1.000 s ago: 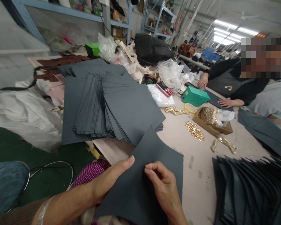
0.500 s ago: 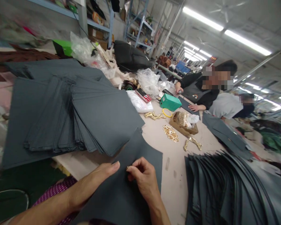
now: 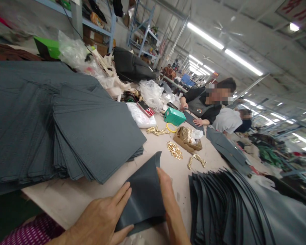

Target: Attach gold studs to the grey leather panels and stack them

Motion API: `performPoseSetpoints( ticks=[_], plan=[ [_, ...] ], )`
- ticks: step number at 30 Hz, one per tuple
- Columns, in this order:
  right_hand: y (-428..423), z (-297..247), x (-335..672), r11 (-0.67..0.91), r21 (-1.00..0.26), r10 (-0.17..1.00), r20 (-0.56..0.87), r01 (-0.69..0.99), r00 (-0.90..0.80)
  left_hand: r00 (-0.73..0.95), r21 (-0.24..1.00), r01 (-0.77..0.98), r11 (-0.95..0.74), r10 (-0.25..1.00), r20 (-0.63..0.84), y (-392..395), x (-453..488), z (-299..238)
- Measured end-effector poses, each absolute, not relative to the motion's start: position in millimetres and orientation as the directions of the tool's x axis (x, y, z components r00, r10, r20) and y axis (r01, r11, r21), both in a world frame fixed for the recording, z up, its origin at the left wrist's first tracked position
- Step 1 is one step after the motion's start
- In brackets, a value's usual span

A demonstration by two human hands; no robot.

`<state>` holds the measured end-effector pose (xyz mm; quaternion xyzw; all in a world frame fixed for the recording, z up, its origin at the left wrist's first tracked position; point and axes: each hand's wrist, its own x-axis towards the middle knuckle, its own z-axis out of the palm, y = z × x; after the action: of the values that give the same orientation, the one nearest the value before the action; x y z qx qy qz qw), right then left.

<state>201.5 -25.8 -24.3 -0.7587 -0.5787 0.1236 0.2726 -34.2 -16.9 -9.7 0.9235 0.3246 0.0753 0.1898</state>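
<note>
Both hands are on a dark blue-grey leather-like panel (image 3: 142,200), which is curled over itself near the table's front edge, a smooth sheen on its upper face. My left hand (image 3: 104,212) holds its left side, with straight fingers over the top face and the thumb lower, by the bottom edge. On the right side, my right hand (image 3: 168,194) grips the raised edge; its fingertips are hidden behind the panel. Beyond the hands lies a heap of small gold metal pieces (image 3: 174,150).
A fanned stack of dark panels (image 3: 97,132) lies left; another row of panels (image 3: 224,204) leans right. Behind are a cardboard box (image 3: 190,146) of gold parts, a yellow ring (image 3: 171,127), a green box (image 3: 174,116) and a phone (image 3: 146,109). A co-worker (image 3: 204,105) works across the table.
The panel has gone from lying flat to curled over. My right hand no longer pinches the small gold piece and is at the panel's right edge; my left hand has come onto its left side.
</note>
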Motion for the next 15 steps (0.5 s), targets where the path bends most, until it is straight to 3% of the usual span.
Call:
performPoseSetpoints(
  ticks=[6, 12, 15],
  plan=[
    [6.2, -10.4, 279.0, -0.509, -0.183, 0.826, 0.168, 0.841, 0.537, 0.796, 0.314, 0.528, -0.789, 0.588, 0.141, -18.2, -35.3, -23.8],
    [30.2, -17.2, 298.4, -0.549, 0.088, 0.834, 0.126, 0.831, 0.537, 0.732, 0.301, 0.471, -0.829, 0.558, 0.391, -20.4, -44.1, -75.0],
    [38.7, -17.9, 301.1, -0.542, 0.17, 0.84, 0.1, 0.823, 0.533, 0.725, 0.293, 0.462, -0.837, 0.547, 0.419, -22.2, -49.9, -91.3]
  ],
)
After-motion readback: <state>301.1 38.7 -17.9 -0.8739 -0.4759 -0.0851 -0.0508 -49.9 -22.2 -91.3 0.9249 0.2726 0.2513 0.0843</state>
